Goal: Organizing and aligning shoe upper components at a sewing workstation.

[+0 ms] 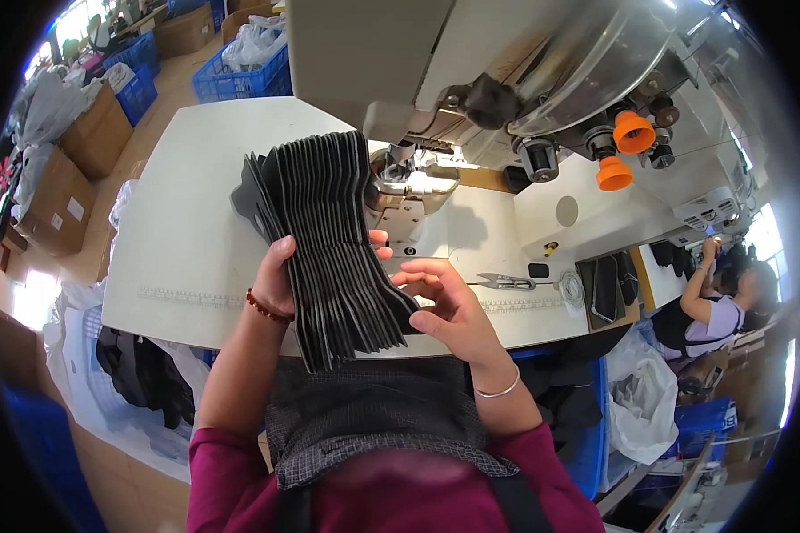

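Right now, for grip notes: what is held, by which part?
The left hand grips a fanned stack of black strips around its middle; the right hand touches its edge.

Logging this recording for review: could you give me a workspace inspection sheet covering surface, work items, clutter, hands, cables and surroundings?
Surface: white table, ruler markings along its near side.
Work items: stack of black pieces, held at the table's near edge.
Clutter: metal snips and small black object, right of the hands.
Hands: left hand grips the stack; right hand, loosely open, at its right edge.
Cables: none identifiable; pale coil beside the snips, material unclear.
Surroundings: sewing machine beyond the stack; blue crate, cardboard box at left; co-worker far right.
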Motion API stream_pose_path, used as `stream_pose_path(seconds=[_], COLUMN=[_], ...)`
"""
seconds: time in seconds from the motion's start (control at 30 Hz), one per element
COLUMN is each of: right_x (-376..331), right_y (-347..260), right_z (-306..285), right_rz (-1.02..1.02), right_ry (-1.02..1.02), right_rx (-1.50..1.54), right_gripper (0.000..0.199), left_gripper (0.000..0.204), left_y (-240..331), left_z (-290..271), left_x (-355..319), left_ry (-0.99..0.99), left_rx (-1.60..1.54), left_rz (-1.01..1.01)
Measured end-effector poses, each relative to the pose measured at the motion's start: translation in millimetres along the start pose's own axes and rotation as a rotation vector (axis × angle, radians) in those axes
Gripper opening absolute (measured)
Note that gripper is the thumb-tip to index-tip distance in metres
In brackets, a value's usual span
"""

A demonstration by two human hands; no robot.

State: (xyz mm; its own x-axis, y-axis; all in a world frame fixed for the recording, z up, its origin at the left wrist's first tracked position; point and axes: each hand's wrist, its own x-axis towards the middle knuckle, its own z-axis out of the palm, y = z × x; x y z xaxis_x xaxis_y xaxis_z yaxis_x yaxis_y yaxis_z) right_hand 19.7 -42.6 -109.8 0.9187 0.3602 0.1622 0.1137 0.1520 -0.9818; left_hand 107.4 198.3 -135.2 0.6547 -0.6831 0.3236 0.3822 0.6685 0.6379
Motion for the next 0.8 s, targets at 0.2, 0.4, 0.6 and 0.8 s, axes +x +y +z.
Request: stream_pose_path(seconds=[0.2,0.4,0.6,0.8], right_x=[-0.8,-1.4,-4.6,-8.2], right_y=[-4.4,-0.7,-19.5,-13.2], right_z=[-1.2,-11.4,7.3,7.1], right_rz=[-0.142,-0.373,-0.387,-0.369], right_ry=[-0.020,-0.031,0.006,0.015], right_rx=[-0.120,-0.430,-0.535,-0.600], right_gripper=[0.046,0.016,0.028,0.045], left_gripper=[0.100,0.104,0.103,0.101], left_y=[-0.5,-1.9,-2.6,-3.6], left_z=[-2.5,-1.7,-3.8,-4.5], left_x=[-3.9,-0.7,-3.3,-2.2], left_ry=[0.042,0.040,0.025,0.002], left_rx=[-0.004,0.007,-0.005,-0.021], left_rz=[-0.026,-0.006,-0.009,0.001])
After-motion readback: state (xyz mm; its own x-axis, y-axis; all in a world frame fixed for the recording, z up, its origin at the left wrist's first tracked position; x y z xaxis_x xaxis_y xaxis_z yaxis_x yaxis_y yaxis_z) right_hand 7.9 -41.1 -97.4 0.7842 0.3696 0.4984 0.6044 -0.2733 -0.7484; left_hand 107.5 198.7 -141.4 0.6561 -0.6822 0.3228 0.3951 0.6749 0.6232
